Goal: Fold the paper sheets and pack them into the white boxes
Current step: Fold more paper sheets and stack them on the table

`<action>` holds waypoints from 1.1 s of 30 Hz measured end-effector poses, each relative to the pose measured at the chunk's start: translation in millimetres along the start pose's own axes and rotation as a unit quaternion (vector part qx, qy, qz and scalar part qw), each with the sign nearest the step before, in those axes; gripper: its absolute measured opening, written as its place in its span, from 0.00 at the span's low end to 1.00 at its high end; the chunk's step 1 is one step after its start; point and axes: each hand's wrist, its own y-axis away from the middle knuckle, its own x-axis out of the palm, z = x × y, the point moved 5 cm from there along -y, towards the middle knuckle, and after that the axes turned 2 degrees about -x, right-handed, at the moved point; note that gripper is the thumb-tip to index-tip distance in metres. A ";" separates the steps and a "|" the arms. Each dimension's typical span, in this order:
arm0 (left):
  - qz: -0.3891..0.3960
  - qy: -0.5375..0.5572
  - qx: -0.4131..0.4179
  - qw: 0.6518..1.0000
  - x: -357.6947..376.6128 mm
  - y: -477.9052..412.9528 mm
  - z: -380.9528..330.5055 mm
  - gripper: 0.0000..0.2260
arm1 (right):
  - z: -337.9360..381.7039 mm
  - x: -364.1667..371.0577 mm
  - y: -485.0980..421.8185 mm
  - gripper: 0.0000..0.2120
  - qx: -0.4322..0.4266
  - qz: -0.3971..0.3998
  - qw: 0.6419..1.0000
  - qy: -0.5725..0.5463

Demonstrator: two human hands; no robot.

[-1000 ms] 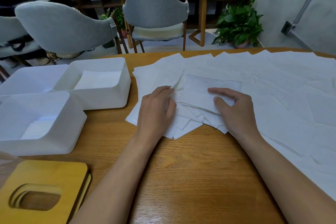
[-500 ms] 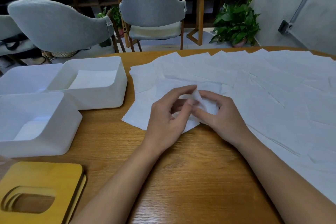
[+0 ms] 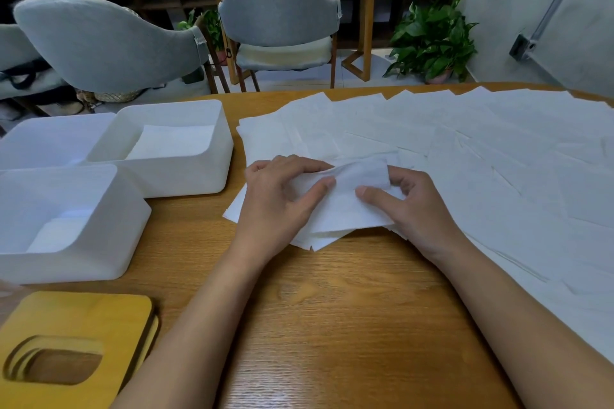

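Since the earlier moment the hands moved apart: left hand (image 3: 282, 202) and right hand (image 3: 420, 209) each pinch one thin, crinkled paper sheet (image 3: 352, 209), stretched between them above the loose pile (image 3: 465, 159) on the wood-grain tabletop (image 3: 332, 309).

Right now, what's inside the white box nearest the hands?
The white box holds folded white paper, flat on its floor. The near wall hides the front of the floor, and how many sheets are stacked cannot be told.
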 end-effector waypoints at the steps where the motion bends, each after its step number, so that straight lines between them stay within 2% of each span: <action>1: 0.007 0.016 -0.021 1.000 -0.1 -0.4 0.9 0.06 | 1.1 1.3 0.5 0.09 -0.004 0.007 1.000 0.004; 5: 0.014 0.046 -0.060 0.997 -0.1 -0.6 0.1 0.09 | 8.3 9.5 2.3 0.20 -0.037 0.042 0.998 0.043; 11: 0.004 0.033 -0.072 0.997 0.4 -0.2 3.1 0.11 | 6.8 8.8 1.6 0.32 -0.063 0.032 0.992 0.107; 14: -0.011 0.054 -0.064 0.996 -0.1 -1.3 3.0 0.17 | 8.2 7.3 2.0 0.35 -0.072 0.020 0.993 0.090; 17: 0.036 0.127 -0.139 0.982 1.1 -3.8 9.6 0.18 | 8.3 4.7 0.7 0.36 -0.072 0.010 0.997 0.035; 20: 0.053 0.170 -0.160 0.971 -0.3 -3.2 14.2 0.16 | 10.8 2.0 0.8 0.31 -0.067 0.020 0.998 0.002; 23: 0.027 0.177 -0.143 0.973 -3.1 -3.2 15.3 0.18 | 12.6 5.0 2.3 0.14 -0.065 0.066 0.994 0.050; 24: 0.022 0.174 -0.138 0.975 -3.0 -3.2 15.5 0.19 | 11.1 6.1 2.9 0.12 -0.058 0.068 0.993 0.071; 27: 0.013 0.131 -0.123 0.984 -2.9 -4.0 19.7 0.23 | 5.7 -3.9 -0.6 0.15 -0.046 -0.024 0.993 0.103; 30: 0.024 -0.030 -0.071 0.997 -3.5 -3.8 28.8 0.23 | 2.6 -25.5 -3.9 0.15 -0.039 -0.139 0.986 0.084; 33: 0.080 -0.082 -0.035 0.993 1.2 -1.9 35.1 0.21 | -2.0 -34.8 -4.4 0.15 -0.032 -0.180 0.979 0.088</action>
